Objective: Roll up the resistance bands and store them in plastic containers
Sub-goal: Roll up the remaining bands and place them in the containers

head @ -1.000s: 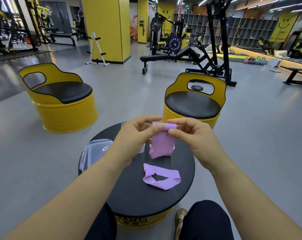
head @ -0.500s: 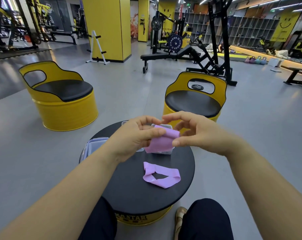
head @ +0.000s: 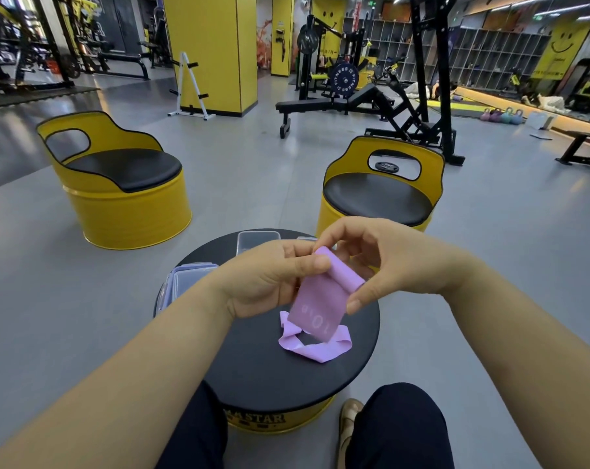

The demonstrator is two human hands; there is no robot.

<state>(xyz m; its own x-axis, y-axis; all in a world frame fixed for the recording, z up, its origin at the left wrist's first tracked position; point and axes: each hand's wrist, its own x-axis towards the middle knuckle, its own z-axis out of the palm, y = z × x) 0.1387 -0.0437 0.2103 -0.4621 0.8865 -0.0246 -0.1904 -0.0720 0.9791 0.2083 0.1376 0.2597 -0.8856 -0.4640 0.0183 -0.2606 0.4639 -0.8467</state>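
Above the round black table [head: 253, 374] I hold a purple resistance band [head: 320, 306] with both hands. Its upper end is curled into a small roll and the flat tail hangs down with white print on it. My left hand [head: 269, 279] pinches the roll's left end between thumb and fingers. My right hand [head: 381, 262] grips the roll's right end, thumb below. A second purple band [head: 315, 348] lies loose on the table under the hanging tail. Clear plastic containers stand on the table: a stack [head: 185, 282] at the left edge and one [head: 258, 240] at the far edge.
A yellow barrel chair [head: 381, 198] stands just behind the table and another [head: 117, 184] to the far left. My knees [head: 398, 424] are at the table's near side. Gym benches and racks [head: 371, 103] fill the background on grey floor.
The band's top edge has been rolled into a small roll. My right hand has turned over it, and the tail now hangs lower, over the band on the table.
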